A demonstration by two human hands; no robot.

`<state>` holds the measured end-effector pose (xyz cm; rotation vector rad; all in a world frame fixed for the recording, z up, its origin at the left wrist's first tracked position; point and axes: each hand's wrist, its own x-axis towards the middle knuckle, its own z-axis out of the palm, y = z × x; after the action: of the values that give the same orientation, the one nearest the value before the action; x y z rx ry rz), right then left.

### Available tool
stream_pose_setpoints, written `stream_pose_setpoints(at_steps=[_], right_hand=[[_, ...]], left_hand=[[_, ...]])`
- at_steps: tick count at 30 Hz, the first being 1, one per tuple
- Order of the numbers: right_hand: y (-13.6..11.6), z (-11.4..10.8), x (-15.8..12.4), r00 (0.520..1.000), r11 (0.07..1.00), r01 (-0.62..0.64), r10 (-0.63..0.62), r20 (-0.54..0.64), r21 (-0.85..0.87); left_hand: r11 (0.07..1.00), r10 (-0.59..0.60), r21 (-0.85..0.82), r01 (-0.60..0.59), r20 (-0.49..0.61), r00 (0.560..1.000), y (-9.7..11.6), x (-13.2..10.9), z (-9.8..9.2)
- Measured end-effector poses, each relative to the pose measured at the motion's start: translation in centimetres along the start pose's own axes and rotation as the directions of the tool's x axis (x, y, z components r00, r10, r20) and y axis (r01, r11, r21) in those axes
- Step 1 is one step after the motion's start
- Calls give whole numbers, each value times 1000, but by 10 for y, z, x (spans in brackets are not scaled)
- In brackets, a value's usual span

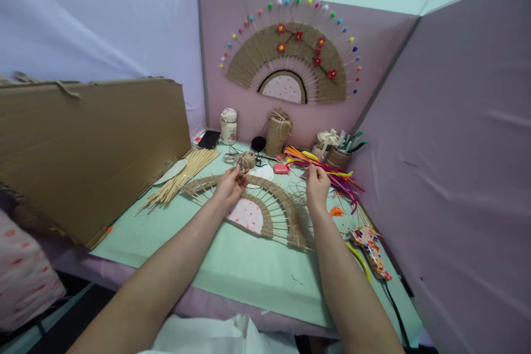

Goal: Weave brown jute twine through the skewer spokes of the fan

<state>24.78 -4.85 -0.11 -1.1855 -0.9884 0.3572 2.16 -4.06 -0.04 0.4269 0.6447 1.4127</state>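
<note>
My left hand is closed on a small ball of jute twine, above the upper part of a half-round fan. The fan lies on the table, with thin sticks as ribs, twine woven in bands and a pink dotted centre. Off the fan's right side, my right hand is raised with thumb and fingers pinched together. What it pinches is too fine to make out. Loose loops of twine show just left of it.
Bamboo sticks lie left, beside a cardboard sheet. Behind stand a white bottle and a twine-wrapped cylinder. Coloured pipe cleaners, a pen cup and a patterned glue gun are right. A finished fan hangs behind.
</note>
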Motion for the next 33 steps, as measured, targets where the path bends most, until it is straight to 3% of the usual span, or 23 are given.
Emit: stream_pose_setpoints(at_steps=[4,10,13,16,19,22,25,27,29,31,33], right_hand=[[12,-6,11,1000,999,-26,26,-2,-26],[16,-2,9,999,999,-25,26,35,-43],[16,-7,14,998,1000,-9,7,-64,-24],[19,-16,26,977,999,-43,45,-207,15],[23,-27,37,950,996,-89,85,-301,0],[24,-33,38,957,973,-130,73,-280,-190],[19,-27,25,971,805,-157,21,-237,-572],[16,-16,11,992,666,-82,-19,-127,-742],[15,-4,-3,990,607,109,4,140,-787],[18,8,-17,903,609,311,50,427,-730],[22,16,-28,814,616,407,91,574,-675]], left_hand=[[986,3,164,16,-116,993,8,18,20],[960,21,279,2,-81,996,46,76,71],[886,-34,458,67,-81,996,53,74,79],[833,-134,549,66,86,987,47,30,64],[804,-225,591,65,202,953,43,-41,28],[772,-199,628,97,95,975,46,-102,-16],[816,-154,559,149,-38,987,49,-133,-48],[857,-156,477,197,-124,980,48,-137,-58],[900,-158,374,224,-199,967,45,-133,-59],[934,-172,264,242,-260,950,42,-128,-57],[949,-211,164,268,-297,931,40,-123,-54]])
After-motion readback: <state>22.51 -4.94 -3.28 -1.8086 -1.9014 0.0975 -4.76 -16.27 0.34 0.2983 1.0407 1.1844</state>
